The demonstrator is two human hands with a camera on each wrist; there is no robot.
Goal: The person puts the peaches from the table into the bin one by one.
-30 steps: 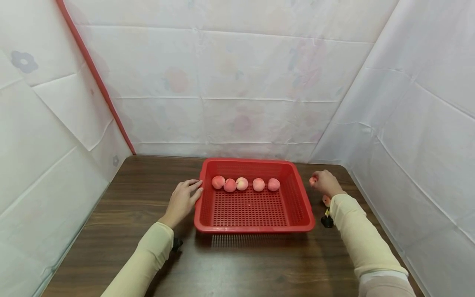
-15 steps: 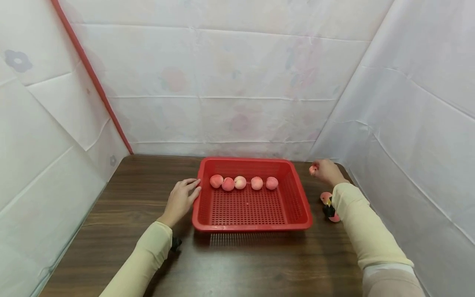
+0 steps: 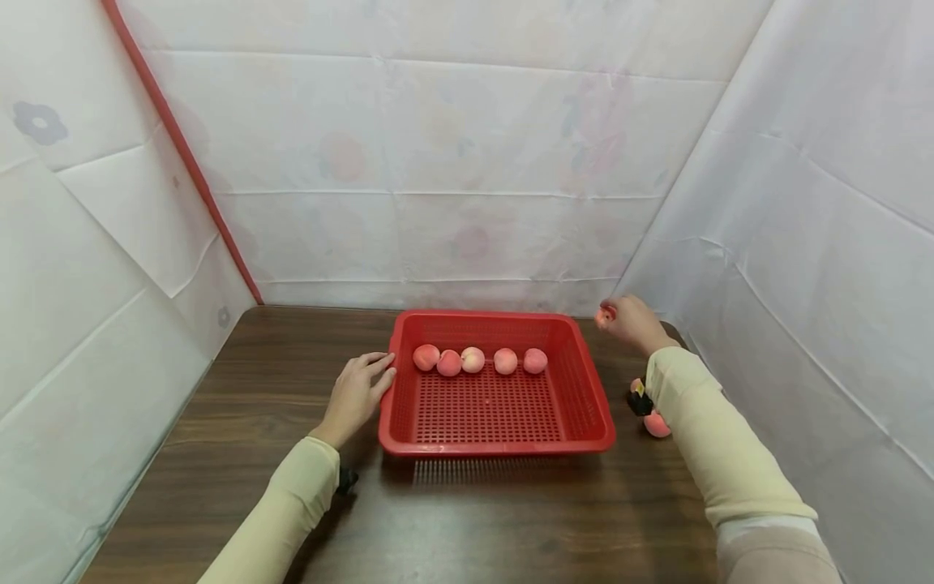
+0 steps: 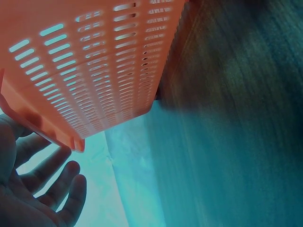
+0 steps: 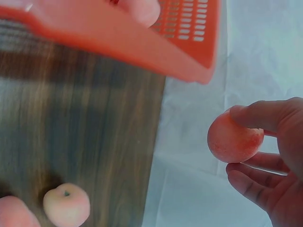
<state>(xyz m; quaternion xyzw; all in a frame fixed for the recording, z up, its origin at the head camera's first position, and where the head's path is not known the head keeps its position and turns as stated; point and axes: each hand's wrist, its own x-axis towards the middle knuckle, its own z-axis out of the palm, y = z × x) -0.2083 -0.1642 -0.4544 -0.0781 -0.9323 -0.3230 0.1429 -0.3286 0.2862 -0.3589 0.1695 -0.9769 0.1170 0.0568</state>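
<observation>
A red perforated plastic basket stands mid-table, with several pink peaches lined up towards its back side. My left hand touches the basket's left rim, its fingers relaxed; in the left wrist view the fingers lie right at the rim's lip. Beyond the back right corner, my right hand holds a peach between thumb and fingertips, raised to about the basket rim's height or higher. Two more peaches lie on the table near the right forearm, one partly hidden by the wrist camera.
The dark wood-grain table extends around the basket. White patterned sheets enclose its back and both sides. A black wrist camera sits under the right wrist, another under the left.
My right hand has lifted the peach and moved up and away, then slightly left towards the basket. The two peaches by the forearm have come more into view. My left hand stays at the rim.
</observation>
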